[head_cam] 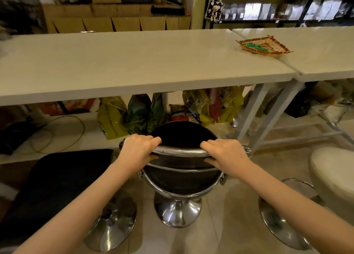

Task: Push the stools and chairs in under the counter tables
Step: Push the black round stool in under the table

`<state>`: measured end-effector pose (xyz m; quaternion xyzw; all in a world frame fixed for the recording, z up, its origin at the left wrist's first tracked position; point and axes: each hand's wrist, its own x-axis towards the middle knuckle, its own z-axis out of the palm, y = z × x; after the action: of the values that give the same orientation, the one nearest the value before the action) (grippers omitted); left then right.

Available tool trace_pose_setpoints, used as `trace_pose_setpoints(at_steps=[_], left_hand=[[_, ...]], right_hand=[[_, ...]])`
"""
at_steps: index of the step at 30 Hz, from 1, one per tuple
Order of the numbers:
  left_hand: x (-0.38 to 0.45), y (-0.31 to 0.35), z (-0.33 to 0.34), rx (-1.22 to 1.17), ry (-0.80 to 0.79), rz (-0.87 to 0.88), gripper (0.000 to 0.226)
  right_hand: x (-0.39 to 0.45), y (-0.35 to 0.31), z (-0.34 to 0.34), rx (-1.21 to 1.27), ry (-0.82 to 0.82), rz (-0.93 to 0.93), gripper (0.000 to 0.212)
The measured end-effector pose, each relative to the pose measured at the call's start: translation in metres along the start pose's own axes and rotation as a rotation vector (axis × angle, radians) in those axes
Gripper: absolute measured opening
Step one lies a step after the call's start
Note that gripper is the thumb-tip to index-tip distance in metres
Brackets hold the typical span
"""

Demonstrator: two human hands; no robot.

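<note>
A black bar stool (182,179) with a chrome-rimmed backrest and a chrome pedestal base stands in front of the white counter table (134,62), its seat just short of the table's front edge. My left hand (138,150) grips the left end of the backrest's chrome rim, fingers curled over the top. My right hand (226,154) grips the right end the same way. A black padded stool (57,186) stands close on the left. A cream stool (333,175) stands on the right, clear of the second white table (325,65).
Coloured bags (145,111) and a yellow cable (63,134) fill the low shelf under the counter. A woven tray (264,46) lies where the two tables meet. White table legs (254,110) stand right of the stool. Shelves and cardboard boxes line the back.
</note>
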<state>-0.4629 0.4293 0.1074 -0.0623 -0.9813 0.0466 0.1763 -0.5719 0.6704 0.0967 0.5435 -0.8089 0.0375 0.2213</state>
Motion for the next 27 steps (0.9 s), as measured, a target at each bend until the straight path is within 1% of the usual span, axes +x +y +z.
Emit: trace_pose_setpoints(at_steps=[10, 17, 27], left_hand=[[0.000, 0.045, -0.004, 0.030, 0.001, -0.160, 0.043], [0.003, 0.073, -0.006, 0.065, 0.027, -0.225, 0.042], [0.004, 0.080, -0.011, 0.060, -0.026, -0.248, 0.041]], right_hand=[[-0.009, 0.038, 0.004, 0.050, 0.027, -0.123, 0.053], [-0.011, 0.059, 0.004, 0.069, 0.015, -0.165, 0.047], [-0.013, 0.056, -0.001, 0.068, -0.020, -0.109, 0.049]])
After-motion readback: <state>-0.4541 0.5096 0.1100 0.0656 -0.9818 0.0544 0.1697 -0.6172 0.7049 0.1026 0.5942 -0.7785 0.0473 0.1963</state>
